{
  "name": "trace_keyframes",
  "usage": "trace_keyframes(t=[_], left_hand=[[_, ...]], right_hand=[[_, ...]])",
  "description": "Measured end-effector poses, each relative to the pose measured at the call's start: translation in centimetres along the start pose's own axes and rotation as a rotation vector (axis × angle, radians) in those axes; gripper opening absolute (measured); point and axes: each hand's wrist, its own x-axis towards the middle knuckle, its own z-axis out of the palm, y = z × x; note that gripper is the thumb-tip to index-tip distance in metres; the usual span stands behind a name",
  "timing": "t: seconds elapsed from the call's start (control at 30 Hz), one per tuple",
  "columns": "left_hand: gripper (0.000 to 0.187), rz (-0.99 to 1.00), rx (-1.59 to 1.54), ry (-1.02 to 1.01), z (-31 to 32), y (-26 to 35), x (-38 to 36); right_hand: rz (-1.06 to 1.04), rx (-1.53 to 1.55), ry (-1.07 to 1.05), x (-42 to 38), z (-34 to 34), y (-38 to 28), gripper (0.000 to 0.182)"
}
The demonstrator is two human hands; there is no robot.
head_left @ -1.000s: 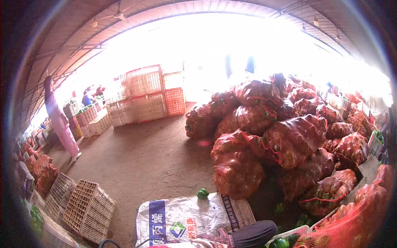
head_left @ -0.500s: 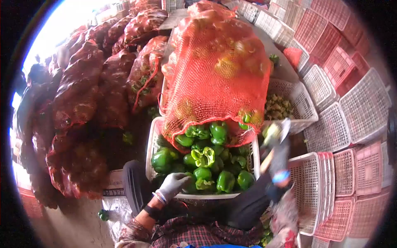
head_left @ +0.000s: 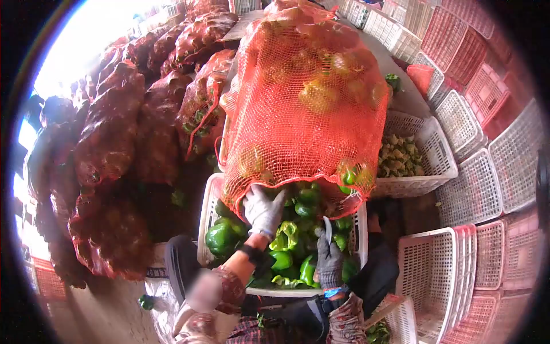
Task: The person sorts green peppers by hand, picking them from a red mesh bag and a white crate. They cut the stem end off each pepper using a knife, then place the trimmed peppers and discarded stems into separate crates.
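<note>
My left hand (head_left: 264,212), in a pale glove, reaches to the mouth of a red mesh sack (head_left: 309,126). Its thumb stands apart from the fingers, whose tips are partly hidden by the sack's edge and green peppers. My right hand (head_left: 329,264), in a dark grey glove, is closed around a knife; the short blade (head_left: 327,228) points up toward the sack. Beneath both hands, a white plastic crate (head_left: 362,232) holds several green bell peppers (head_left: 223,236). A cut-open pepper (head_left: 285,236) lies between the hands.
Filled mesh sacks (head_left: 112,126) crowd the left side. To the right, a white crate (head_left: 438,150) contains pale green scraps (head_left: 399,156). Nested crates (head_left: 432,275) and stacked pink crates (head_left: 487,92) line the right. A single pepper (head_left: 146,301) lies at lower left.
My left hand has moved forward from the crate's front edge to the sack's mouth. My right hand, with the knife, has swung in from the right side to above the peppers.
</note>
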Motion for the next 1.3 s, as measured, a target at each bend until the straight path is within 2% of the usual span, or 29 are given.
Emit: trace_keyframes(t=[0.03,0.07,0.1,0.17,0.23,0.3,0.33,0.37,0.43,0.5,0.53,0.57,0.63,0.7,0.73,0.83,0.87,0.93,1.0,1.07,1.13,1.23,1.3], left_hand=[[0.072,-0.027,0.011,0.022,0.6,0.6,0.8],[0.069,-0.069,0.007,-0.014,0.9,1.0,1.4],[0.067,-0.070,-0.194,-0.079,0.7,1.0,1.7],[0.065,-0.063,-0.588,-0.210,-0.4,0.3,2.1],[0.058,-0.080,-0.630,-0.305,-0.2,-2.8,0.7],[0.056,-0.200,-0.933,-0.676,-4.8,-3.5,-2.7],[0.053,-0.174,-0.895,-0.806,-6.9,-4.3,-4.3],[0.052,-0.044,-0.900,-0.863,-8.4,-5.0,-5.8],[0.055,-0.162,-0.913,-0.839,-10.1,-6.3,-7.3],[0.064,-0.188,-1.147,-0.685,-11.3,-7.3,-9.5],[0.068,-0.062,-1.148,-0.688,-11.4,-8.3,-10.3],[0.075,-0.032,-1.226,-0.720,-12.0,-8.4,-10.6],[0.093,-0.003,-1.421,-0.758,-13.5,-7.7,-11.4],[0.099,0.195,-1.150,-0.670,-13.1,-7.8,-11.5],[0.100,0.186,-1.171,-0.644,-13.3,-7.5,-11.7],[0.099,0.049,-1.506,-0.599,-14.0,-5.7,-11.9],[0.090,0.072,-1.496,-0.548,-14.4,-5.2,-11.9],[0.082,0.113,-1.419,-0.445,-14.0,-5.9,-12.2],[0.071,0.188,-1.295,-0.361,-14.1,-6.5,-12.4],[0.071,0.167,-1.279,-0.336,-14.7,-6.3,-13.1],[0.068,0.226,-1.187,-0.257,-14.2,-6.2,-13.2],[0.067,0.225,-1.134,-0.232,-14.0,-6.0,-13.5],[0.065,0.227,-1.107,-0.215,-13.9,-6.0,-13.7]], right_hand=[[-0.084,-0.224,-0.035,-0.2,-0.4,-0.3,0.031],[-0.045,-0.185,-0.052,-0.1,-0.5,-0.5,0.030],[-0.006,-0.144,-0.070,-0.1,-0.6,-0.7,0.030],[0.101,0.291,-0.014,0.9,-0.7,0.4,0.032],[0.147,0.269,-0.056,1.6,0.1,-1.7,0.037],[0.163,0.172,-0.157,1.9,0.5,-4.4,0.048],[0.142,0.065,-0.283,1.4,0.8,-6.2,0.057],[0.120,-0.034,-0.410,0.9,1.4,-7.5,0.065],[0.124,-0.062,-0.581,-0.2,2.7,-7.9,0.077],[0.096,-0.102,-0.461,-3.0,3.8,-10.2,0.077],[0.188,-0.067,-0.360,-4.2,4.2,-8.2,0.076],[0.278,-0.029,-0.250,-5.8,4.3,-5.9,0.074],[0.555,0.314,-0.128,-7.4,5.2,-6.6,0.060],[0.669,0.345,-0.186,-8.3,5.0,-6.8,0.053],[0.698,0.331,-0.234,-8.6,5.0,-6.6,0.051],[0.523,0.163,-0.337,-9.9,5.7,-9.3,0.058],[0.251,-0.148,-0.150,-10.1,6.3,-10.4,0.048],[-0.004,-0.251,-0.015,-9.7,6.3,-10.0,0.039],[0.251,0.026,-0.039,-10.2,5.7,-12.7,0.029],[-0.062,-0.305,-0.245,-10.9,5.3,-12.3,0.027],[-0.456,-0.745,-0.285,-11.2,5.8,-13.1,0.023],[-0.364,-0.684,-0.221,-11.3,6.7,-12.6,0.022],[-0.206,-0.703,-0.301,-11.3,6.7,-12.5,0.022]])
